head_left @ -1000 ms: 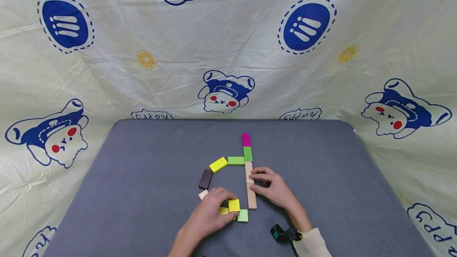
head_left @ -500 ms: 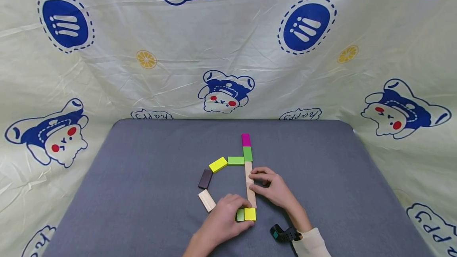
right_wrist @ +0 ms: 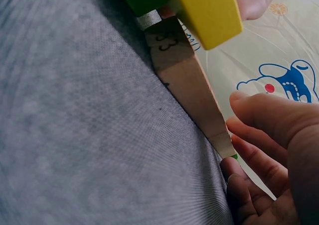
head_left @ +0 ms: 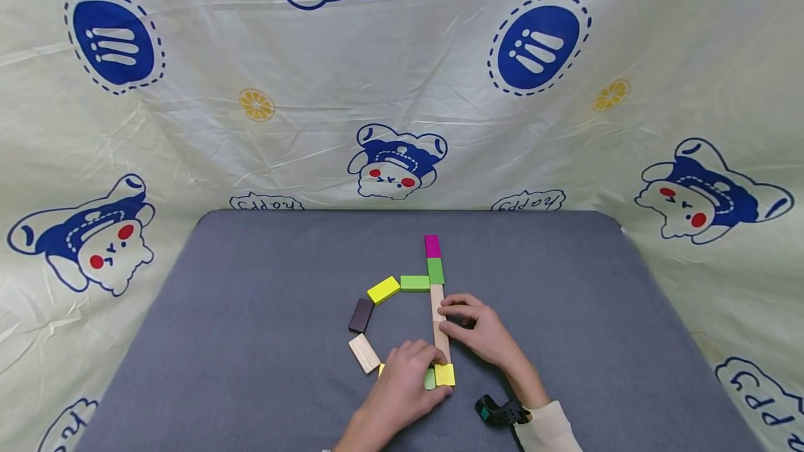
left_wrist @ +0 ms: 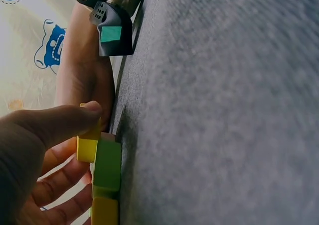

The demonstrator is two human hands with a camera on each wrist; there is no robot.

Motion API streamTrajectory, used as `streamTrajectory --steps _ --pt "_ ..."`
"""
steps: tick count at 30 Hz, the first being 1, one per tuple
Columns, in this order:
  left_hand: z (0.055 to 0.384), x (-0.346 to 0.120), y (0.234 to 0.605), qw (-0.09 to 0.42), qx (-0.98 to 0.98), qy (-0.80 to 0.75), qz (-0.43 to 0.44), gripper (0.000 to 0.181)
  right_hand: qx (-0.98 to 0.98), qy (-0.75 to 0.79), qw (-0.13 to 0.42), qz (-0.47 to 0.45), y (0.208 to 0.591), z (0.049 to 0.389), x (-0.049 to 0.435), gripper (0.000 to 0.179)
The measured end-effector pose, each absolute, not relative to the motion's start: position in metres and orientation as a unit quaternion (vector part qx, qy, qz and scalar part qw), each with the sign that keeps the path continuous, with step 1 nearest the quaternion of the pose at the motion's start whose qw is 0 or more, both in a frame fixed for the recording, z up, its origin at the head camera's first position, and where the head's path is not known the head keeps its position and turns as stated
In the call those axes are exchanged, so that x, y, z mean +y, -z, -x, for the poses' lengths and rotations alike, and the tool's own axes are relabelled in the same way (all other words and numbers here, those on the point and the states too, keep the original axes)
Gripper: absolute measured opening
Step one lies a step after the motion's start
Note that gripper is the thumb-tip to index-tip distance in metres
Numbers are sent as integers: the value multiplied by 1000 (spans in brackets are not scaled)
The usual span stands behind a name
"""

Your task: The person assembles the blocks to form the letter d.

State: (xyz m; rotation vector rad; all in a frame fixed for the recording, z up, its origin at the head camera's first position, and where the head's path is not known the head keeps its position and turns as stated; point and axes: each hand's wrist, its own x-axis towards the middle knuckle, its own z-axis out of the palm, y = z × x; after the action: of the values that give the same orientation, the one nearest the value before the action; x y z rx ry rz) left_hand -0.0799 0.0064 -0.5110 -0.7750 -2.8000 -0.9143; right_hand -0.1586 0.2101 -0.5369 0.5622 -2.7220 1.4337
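In the head view my left hand (head_left: 408,382) pinches a yellow block (head_left: 444,374) between thumb and fingers, at the near end of a straight row of plain wooden blocks (head_left: 442,342). The left wrist view shows this yellow block (left_wrist: 87,150) raised above the level of a green block (left_wrist: 107,168) on the table. My right hand (head_left: 480,330) rests beside the wooden row, relaxed fingertips at its right side. In the right wrist view the nearer wooden block (right_wrist: 187,85) bears the number 53. My left hand partly hides the light green block (head_left: 430,379) and a yellow one.
Beyond the wooden row lie a green block (head_left: 436,271) and a magenta block (head_left: 433,246). Curving left from it are a green block (head_left: 415,283), a yellow block (head_left: 384,290), a dark block (head_left: 361,315) and a wooden block (head_left: 364,353), on the grey table (head_left: 264,340).
My left hand has moved right with the yellow block, from above the light green block's left side to the wooden row's near end. My right hand has stayed in place.
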Motion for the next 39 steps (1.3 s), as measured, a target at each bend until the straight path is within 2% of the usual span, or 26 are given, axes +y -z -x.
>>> streamTrajectory --steps 22,39 --pt "80 11 514 10 -938 262 228 35 -871 -459 8 -176 537 158 210 23" --pt "84 5 514 -10 -927 295 230 37 -869 -464 5 -173 537 159 210 23"
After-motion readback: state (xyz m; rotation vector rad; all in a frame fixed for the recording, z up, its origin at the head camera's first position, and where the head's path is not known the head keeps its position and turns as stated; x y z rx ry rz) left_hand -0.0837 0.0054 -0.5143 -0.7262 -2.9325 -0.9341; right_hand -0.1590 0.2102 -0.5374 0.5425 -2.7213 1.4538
